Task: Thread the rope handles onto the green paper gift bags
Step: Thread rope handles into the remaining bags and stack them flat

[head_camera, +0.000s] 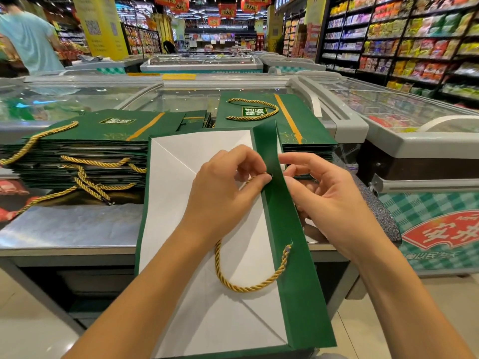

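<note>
Two-handed, working the green paper gift bag lying over the front edge of the counter, white inside facing up, green top band running along its right side. Pinching one end of the gold rope handle between thumb and forefinger of the left hand, right at the upper hole in the band; curling the right hand behind the band and nipping its edge beside that same hole. Finding the rope's other end already sitting through the lower hole, frayed tip showing, loop sagging across the white paper. Crowding the counter: a tall stack of flat green bags at the left, gold handles spilling off its front, and a second stack at the far right corner, one handled bag on top. Carrying a small dark label with pale characters on each top bag, too small for reading. Standing behind: glass-topped freezer chests, the nearest showing a red banner with large white Chinese characters over green check. Lining the far right: shelves of packets.
</note>
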